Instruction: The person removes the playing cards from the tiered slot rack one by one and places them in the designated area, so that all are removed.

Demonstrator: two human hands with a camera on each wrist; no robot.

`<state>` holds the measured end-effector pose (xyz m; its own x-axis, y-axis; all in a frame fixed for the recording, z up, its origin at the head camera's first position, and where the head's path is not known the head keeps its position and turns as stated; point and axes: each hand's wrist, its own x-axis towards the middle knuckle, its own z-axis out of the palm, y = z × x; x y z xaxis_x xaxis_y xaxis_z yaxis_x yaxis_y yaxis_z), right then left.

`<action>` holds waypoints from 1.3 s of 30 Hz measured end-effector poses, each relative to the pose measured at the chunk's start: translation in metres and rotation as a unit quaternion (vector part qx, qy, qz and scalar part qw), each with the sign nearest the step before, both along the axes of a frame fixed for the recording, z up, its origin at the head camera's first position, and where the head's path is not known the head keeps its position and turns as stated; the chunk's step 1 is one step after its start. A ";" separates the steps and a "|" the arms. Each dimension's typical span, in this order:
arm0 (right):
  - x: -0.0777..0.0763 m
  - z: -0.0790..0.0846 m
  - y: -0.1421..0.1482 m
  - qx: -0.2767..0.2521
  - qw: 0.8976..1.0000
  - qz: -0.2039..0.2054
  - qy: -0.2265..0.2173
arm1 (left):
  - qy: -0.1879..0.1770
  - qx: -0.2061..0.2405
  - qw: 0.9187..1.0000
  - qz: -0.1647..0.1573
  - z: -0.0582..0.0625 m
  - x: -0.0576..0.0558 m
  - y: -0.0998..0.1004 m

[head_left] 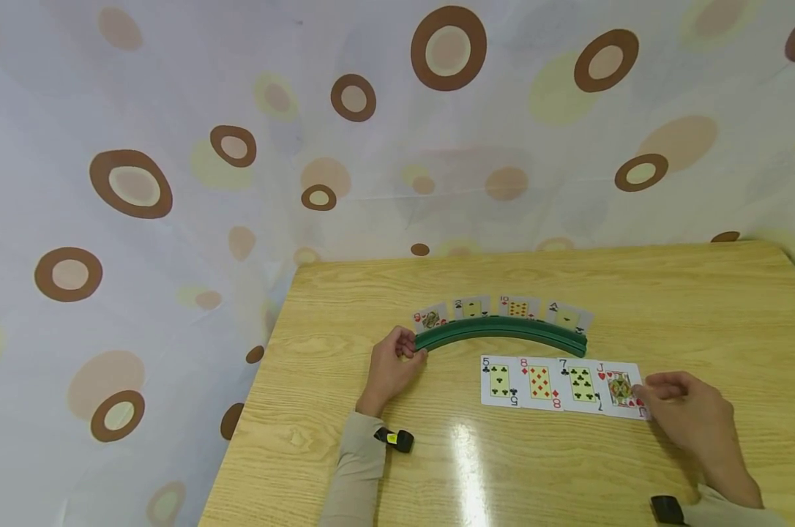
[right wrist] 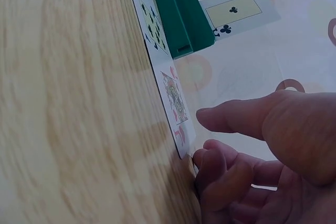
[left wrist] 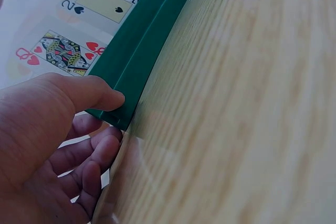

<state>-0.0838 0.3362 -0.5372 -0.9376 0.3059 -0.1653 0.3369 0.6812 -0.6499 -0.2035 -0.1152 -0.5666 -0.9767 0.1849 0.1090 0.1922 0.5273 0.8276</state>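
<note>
A green curved card holder (head_left: 503, 326) stands on the table. In it are the queen of hearts (left wrist: 64, 53), two of spades (left wrist: 100, 3), ten of diamonds (head_left: 519, 307) and ace of clubs (right wrist: 233, 10). My left hand (head_left: 395, 366) grips the holder's left end, thumb on the front face, fingers behind. Before the holder lie the five of clubs (head_left: 499, 380), eight of diamonds (head_left: 539, 383), seven of clubs (head_left: 580, 385) and jack of hearts (head_left: 620, 389), in a face-up row. Beside the jack's right edge is my right hand (head_left: 694, 413), thumb apart from the card, fingers loosely curled.
The light wood table (head_left: 529, 468) ends at the back against a wall covering (head_left: 397, 146) with brown ring patterns. Each wrist carries a dark strap, the left strap (head_left: 394, 439) over a beige sleeve (head_left: 358, 468).
</note>
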 end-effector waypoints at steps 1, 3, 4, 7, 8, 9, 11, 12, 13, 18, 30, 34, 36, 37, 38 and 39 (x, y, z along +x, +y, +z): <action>0.000 0.000 0.000 0.002 1.000 0.002 0.003 | 0.001 0.000 1.000 0.000 0.000 0.000 0.000; 0.000 0.001 -0.002 0.001 1.000 0.001 0.002 | 0.002 0.000 1.000 -0.002 0.000 0.000 0.000; -0.001 0.002 -0.003 -0.001 1.000 -0.003 0.001 | 0.003 0.000 1.000 -0.002 0.000 -0.001 0.000; -0.002 0.003 -0.007 -0.007 1.000 -0.010 0.006 | 0.005 0.001 1.000 -0.002 0.000 -0.001 0.000; -0.003 0.003 -0.009 -0.008 1.000 -0.010 0.012 | 0.006 0.001 1.000 -0.003 0.000 0.000 0.000; -0.003 0.003 -0.011 -0.009 1.000 -0.010 0.020 | 0.007 0.002 1.000 -0.003 0.000 0.000 0.000; -0.004 0.004 -0.014 -0.006 0.999 -0.003 0.043 | 0.007 0.004 1.000 -0.003 0.001 0.000 0.000; -0.005 0.005 -0.016 -0.004 0.999 0.002 0.054 | 0.008 0.004 1.000 -0.004 0.000 0.000 0.000; -0.006 0.006 -0.019 -0.002 0.998 0.005 0.065 | 0.007 0.005 1.000 -0.004 0.001 0.000 0.001; -0.013 0.011 -0.028 -0.001 0.994 0.015 0.106 | 0.002 0.007 1.000 -0.003 0.001 0.001 0.001; -0.033 0.013 -0.047 -0.019 0.989 0.021 0.143 | 0.007 0.006 1.000 -0.007 0.002 0.001 0.001; -0.039 0.011 -0.051 -0.029 0.986 0.024 0.162 | 0.009 0.007 1.000 -0.006 0.001 0.001 0.001; -0.042 0.011 -0.054 -0.035 0.983 0.025 0.176 | 0.011 0.008 1.000 -0.006 0.001 0.001 0.001; -0.043 0.010 -0.055 -0.038 0.982 0.025 0.181 | 0.012 0.010 1.000 -0.005 0.001 0.001 0.001; -0.045 0.010 -0.056 -0.042 0.982 0.025 0.185 | 0.013 0.011 1.000 -0.005 0.001 0.001 0.001; -0.046 0.010 -0.057 -0.048 0.981 0.023 0.188 | 0.014 0.012 1.000 -0.005 0.000 0.001 0.001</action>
<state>-0.1295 0.2788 -0.5275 -0.9504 0.2615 0.1682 0.0316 0.6194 -0.7844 -0.2029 -0.1145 -0.5663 -0.9715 0.1910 0.1401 0.2197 0.5051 0.8346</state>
